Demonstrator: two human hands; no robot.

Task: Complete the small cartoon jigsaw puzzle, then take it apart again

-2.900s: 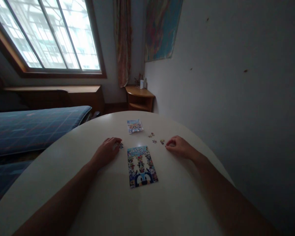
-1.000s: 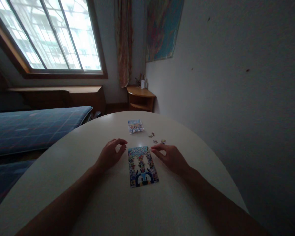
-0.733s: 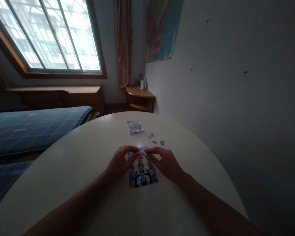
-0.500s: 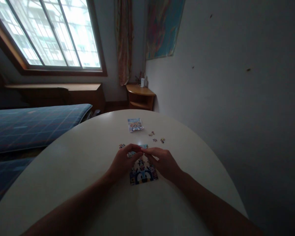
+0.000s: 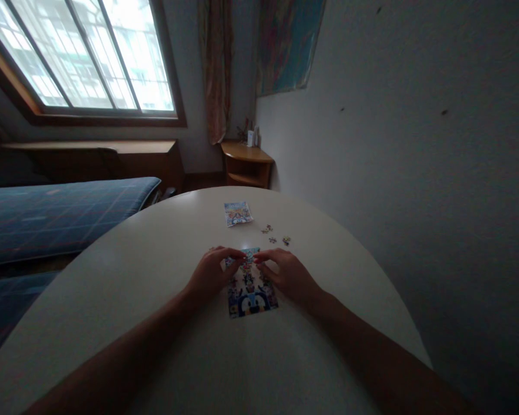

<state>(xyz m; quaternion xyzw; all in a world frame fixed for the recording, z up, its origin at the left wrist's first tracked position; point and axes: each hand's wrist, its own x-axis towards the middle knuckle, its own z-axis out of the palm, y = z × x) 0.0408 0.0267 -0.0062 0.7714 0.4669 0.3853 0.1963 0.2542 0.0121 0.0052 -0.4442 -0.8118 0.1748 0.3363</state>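
Observation:
A jigsaw puzzle (image 5: 253,301) with a blue cartoon dog's face lies on the round white table (image 5: 155,271), largely put together. Over its upper left part, my left hand (image 5: 211,270) has thumb and forefinger closed in a pinch. My right hand (image 5: 288,271) pinches in the same way over the upper right part, a small gap from the left fingertips. Anything between the fingers is too small to make out. Both hands cover parts of the puzzle's side edges.
Several loose puzzle pieces (image 5: 286,240) lie beyond my right hand. A picture sheet (image 5: 237,214) with a similar print rests farther back. Left of the table is a blue checked mattress (image 5: 69,213); a wooden corner cabinet (image 5: 246,153) stands behind, and a wall (image 5: 372,161) runs along the right.
My hands, whose fingertips met over the puzzle, have drawn slightly apart, uncovering more of its upper part. The whole view has shifted a little.

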